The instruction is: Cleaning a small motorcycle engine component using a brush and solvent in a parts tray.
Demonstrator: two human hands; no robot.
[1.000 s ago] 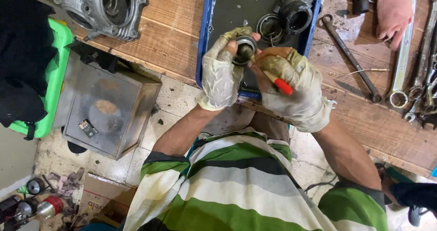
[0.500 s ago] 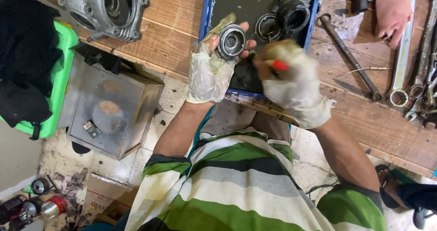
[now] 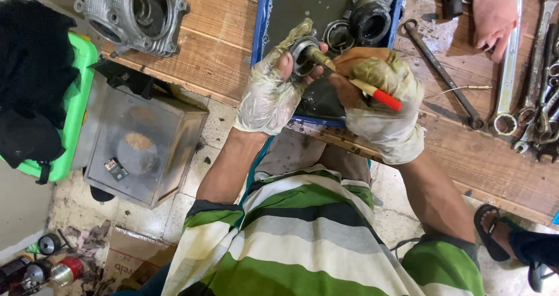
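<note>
left hand [image 3: 269,95] grips ring part [image 3: 304,56] above blue tray [image 3: 263,22] | right hand [image 3: 381,101] pinches brush [image 3: 355,81] | brush axis slants from the right, tip in the ring's opening

Wood bench [image 3: 221,45]: blue tray [image 3: 263,22], engine casing [image 3: 135,15], wrenches [image 3: 527,92].
</note>
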